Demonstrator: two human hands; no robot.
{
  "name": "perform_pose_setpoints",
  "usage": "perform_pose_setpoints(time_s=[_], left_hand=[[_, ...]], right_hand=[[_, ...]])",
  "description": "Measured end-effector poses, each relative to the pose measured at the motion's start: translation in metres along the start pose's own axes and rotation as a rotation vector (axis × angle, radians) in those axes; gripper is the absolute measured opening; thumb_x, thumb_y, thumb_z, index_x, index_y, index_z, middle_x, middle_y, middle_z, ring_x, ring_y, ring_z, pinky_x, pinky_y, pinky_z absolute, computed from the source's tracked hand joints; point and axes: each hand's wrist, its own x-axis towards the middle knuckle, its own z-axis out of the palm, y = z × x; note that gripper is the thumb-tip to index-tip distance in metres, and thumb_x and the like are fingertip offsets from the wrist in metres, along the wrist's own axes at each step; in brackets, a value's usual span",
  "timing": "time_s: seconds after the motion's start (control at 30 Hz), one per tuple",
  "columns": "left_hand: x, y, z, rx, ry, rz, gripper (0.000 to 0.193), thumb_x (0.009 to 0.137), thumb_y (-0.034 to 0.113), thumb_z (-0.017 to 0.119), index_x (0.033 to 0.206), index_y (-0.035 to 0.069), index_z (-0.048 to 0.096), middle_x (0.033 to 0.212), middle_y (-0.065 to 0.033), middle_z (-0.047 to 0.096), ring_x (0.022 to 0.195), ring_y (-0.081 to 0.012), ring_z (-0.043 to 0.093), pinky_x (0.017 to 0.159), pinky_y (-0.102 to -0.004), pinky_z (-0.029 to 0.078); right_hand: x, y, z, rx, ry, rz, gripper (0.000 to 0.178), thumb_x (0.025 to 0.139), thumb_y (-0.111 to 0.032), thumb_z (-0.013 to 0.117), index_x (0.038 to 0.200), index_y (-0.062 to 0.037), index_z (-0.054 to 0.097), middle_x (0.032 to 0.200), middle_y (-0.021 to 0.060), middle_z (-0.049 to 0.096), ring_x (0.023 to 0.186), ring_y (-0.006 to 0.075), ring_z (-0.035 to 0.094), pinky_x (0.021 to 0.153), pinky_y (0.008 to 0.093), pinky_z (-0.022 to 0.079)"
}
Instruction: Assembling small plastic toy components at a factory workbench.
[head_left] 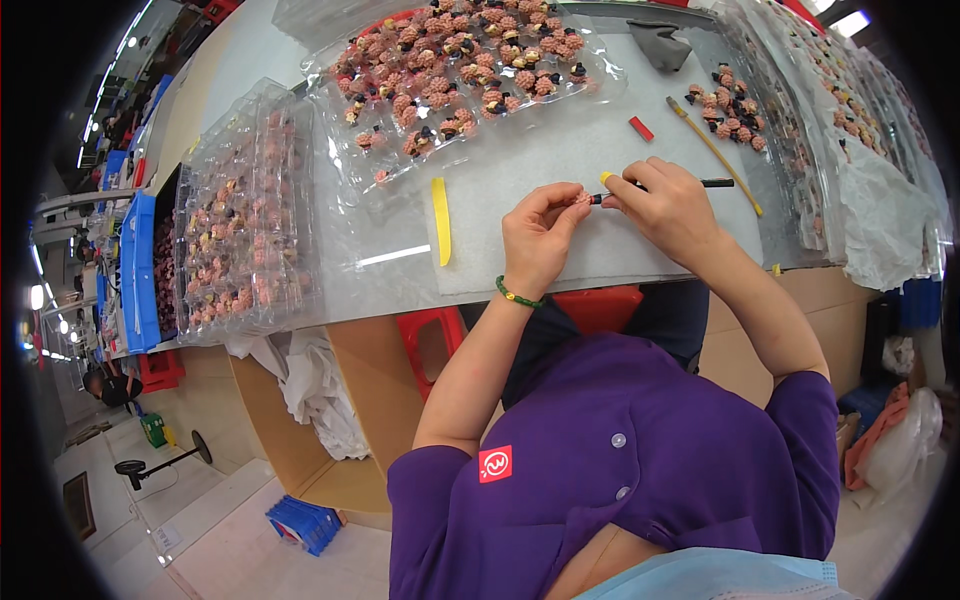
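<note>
My left hand (538, 238), a green bead bracelet at its wrist, pinches a small pink, bumpy figurine (585, 198) over the white work sheet. In my right hand (668, 208) is a slim black pen (717, 183), its tip end meeting the figurine and its back end sticking out past my knuckles. Something yellow (606, 177) covers one right fingertip. Beyond the hands lies a small red piece (641, 128). A long yellow-brown stick (720, 158) rests to the right, and a flat yellow strip (441, 222) to the left.
Several similar figurines (735, 108) lie loose at the far right. Clear plastic trays (455, 75) of figurines fill the back, with stacked trays (245, 215) at left and more (850, 90) at right. A grey cloth-like item (660, 45) lies behind. A cardboard box (355, 400) stands below the table edge.
</note>
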Motion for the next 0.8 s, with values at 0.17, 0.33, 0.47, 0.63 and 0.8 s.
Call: perform_pose_setpoints(time_s=[0.17, 0.33, 0.47, 0.63, 0.8], left_hand=[[0.0, 0.0002, 0.0002, -0.006, -0.009, 0.0, 0.019, 0.077, -0.006, 0.059, 0.096, -0.005, 0.058, 0.091, -0.0094, 0.062, 0.085, -0.0132, 0.059, 0.078, -0.0239, 0.048], [-0.0001, 0.0012, 0.0004, 0.012, -0.01, 0.01, 0.019, 0.077, -0.007, 0.059, 0.096, -0.005, 0.058, 0.091, -0.0095, 0.061, 0.085, -0.0134, 0.059, 0.078, -0.0241, 0.049], [0.0001, 0.0006, 0.0005, -0.004, -0.008, 0.003, 0.019, 0.076, -0.007, 0.059, 0.095, -0.005, 0.058, 0.091, -0.0097, 0.061, 0.085, -0.0136, 0.059, 0.078, -0.0243, 0.049], [0.0001, 0.0006, -0.0002, 0.001, -0.01, 0.008, 0.019, 0.076, -0.008, 0.059, 0.095, -0.005, 0.058, 0.091, -0.0099, 0.061, 0.085, -0.0138, 0.059, 0.078, -0.0246, 0.049], [-0.0003, 0.0005, -0.0002, 0.003, -0.005, -0.003, 0.018, 0.076, -0.008, 0.059, 0.094, -0.005, 0.058, 0.09, -0.0101, 0.062, 0.084, -0.0137, 0.059, 0.078, -0.0245, 0.049]], right_hand=[[-0.0019, -0.0008, 0.0017, 0.01, 0.001, -0.001, 0.025, 0.064, -0.017, 0.068, 0.085, -0.0077, 0.06, 0.07, 0.002, 0.051, 0.062, 0.0161, 0.051, 0.053, 0.0296, 0.042], [-0.0022, -0.0004, 0.0028, 0.001, -0.004, 0.001, 0.025, 0.063, -0.017, 0.068, 0.085, -0.0072, 0.06, 0.07, 0.0019, 0.051, 0.062, 0.016, 0.051, 0.053, 0.0297, 0.042], [-0.0031, -0.0006, 0.0034, -0.003, -0.005, 0.001, 0.025, 0.063, -0.017, 0.069, 0.085, -0.0073, 0.06, 0.07, 0.0019, 0.051, 0.062, 0.016, 0.051, 0.052, 0.0297, 0.042], [-0.0031, -0.0014, 0.0035, 0.008, 0.0, -0.009, 0.024, 0.064, -0.016, 0.069, 0.085, -0.0074, 0.06, 0.072, 0.0025, 0.052, 0.062, 0.0163, 0.051, 0.052, 0.0294, 0.043], [-0.0037, -0.0017, 0.0041, 0.026, 0.014, -0.008, 0.023, 0.064, -0.015, 0.068, 0.085, -0.0072, 0.06, 0.072, 0.0027, 0.052, 0.061, 0.0166, 0.051, 0.052, 0.0296, 0.043]])
